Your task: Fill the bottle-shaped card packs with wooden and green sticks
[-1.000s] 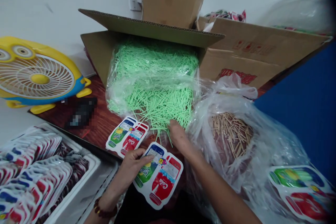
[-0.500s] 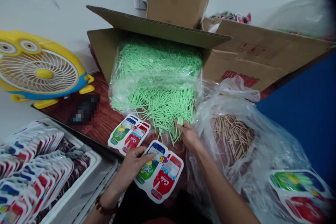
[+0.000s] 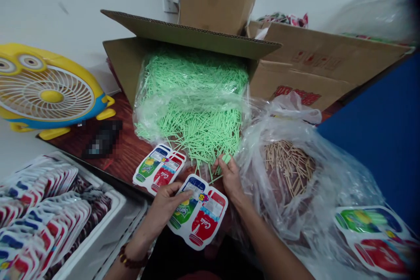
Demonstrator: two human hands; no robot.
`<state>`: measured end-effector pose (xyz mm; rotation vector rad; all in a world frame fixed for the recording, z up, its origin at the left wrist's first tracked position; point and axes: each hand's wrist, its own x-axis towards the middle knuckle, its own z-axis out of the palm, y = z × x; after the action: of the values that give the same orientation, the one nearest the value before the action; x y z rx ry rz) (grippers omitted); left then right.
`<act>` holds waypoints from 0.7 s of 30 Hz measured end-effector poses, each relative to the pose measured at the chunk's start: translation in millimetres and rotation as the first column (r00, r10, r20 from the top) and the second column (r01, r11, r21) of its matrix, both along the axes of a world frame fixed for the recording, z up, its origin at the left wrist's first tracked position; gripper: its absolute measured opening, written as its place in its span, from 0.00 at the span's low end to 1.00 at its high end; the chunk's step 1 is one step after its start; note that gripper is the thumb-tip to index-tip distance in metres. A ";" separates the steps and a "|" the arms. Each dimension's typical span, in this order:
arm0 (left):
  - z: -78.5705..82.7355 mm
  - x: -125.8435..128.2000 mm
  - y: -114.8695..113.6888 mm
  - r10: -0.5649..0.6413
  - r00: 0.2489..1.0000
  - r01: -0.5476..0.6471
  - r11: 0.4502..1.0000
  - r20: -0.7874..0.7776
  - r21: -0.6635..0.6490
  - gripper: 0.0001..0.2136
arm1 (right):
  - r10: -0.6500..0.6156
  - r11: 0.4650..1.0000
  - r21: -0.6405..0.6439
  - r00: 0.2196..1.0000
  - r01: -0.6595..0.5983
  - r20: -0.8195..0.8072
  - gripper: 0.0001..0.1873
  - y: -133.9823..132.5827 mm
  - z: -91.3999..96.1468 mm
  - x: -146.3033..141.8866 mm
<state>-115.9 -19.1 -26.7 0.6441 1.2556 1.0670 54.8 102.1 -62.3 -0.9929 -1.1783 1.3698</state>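
My left hand (image 3: 166,204) grips the left edge of a flat, bottle-shaped packet (image 3: 205,223) printed Sprite and Cola, thumb on top. Closed at the near end of the pile, my right hand (image 3: 232,181) pinches a few short green sticks (image 3: 225,158) between thumb and fingers. The large pile of thin green sticks (image 3: 210,127) spills from a clear bag inside an open cardboard box (image 3: 193,37). Two or more similar packets (image 3: 159,168) lie stacked on the dark wooden table, just beyond my left hand.
A white crate (image 3: 95,232) full of upright packets stands at the lower left. Behind it are a yellow fan (image 3: 52,96) and a blurred black object (image 3: 101,140). To the right, a clear plastic bag (image 3: 331,175) holds brown sticks (image 3: 288,166); another packet (image 3: 374,236) lies beside them.
My right hand has drawn slightly back from the pile and turned more upright, the green sticks now in its pinch. My left hand and its packet stay nearly still. The view has shifted slightly.
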 end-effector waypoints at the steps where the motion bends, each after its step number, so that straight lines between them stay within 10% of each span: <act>1: 0.1 0.2 -0.9 -0.024 1.000 0.024 1.000 -0.008 -0.002 0.10 | -0.024 1.000 0.011 1.000 0.024 -0.015 0.10 3.8 -1.0 0.2; 8: -1.1 0.4 -5.4 -0.153 0.987 0.152 0.988 -0.057 -0.021 0.11 | 0.036 0.979 0.187 0.971 -0.082 0.238 0.06 25.5 26.4 21.2; 10: -0.8 -0.1 -5.3 -0.143 0.988 0.142 0.990 -0.052 -0.018 0.11 | 0.147 0.896 0.262 0.797 -0.358 0.586 0.06 21.1 37.0 30.5; 12: 1.0 -0.5 -5.1 -0.138 0.989 0.137 0.990 -0.046 -0.025 0.11 | 0.099 0.728 0.239 0.444 -0.642 0.891 0.09 13.2 43.1 38.3; 15: 5.2 0.2 -5.0 -0.136 0.989 0.135 0.990 -0.051 -0.032 0.11 | -0.108 0.570 0.126 0.078 -0.812 0.991 0.11 1.8 42.6 44.0; 21: 5.9 1.4 -6.1 -0.123 0.991 0.122 0.992 -0.061 -0.020 0.10 | -0.137 0.588 0.120 0.048 -0.800 0.989 0.10 3.0 28.8 42.9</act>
<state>-114.5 -25.2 -20.7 0.7375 1.2604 0.9408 97.7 105.2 -33.5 -0.9392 -2.9753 0.1523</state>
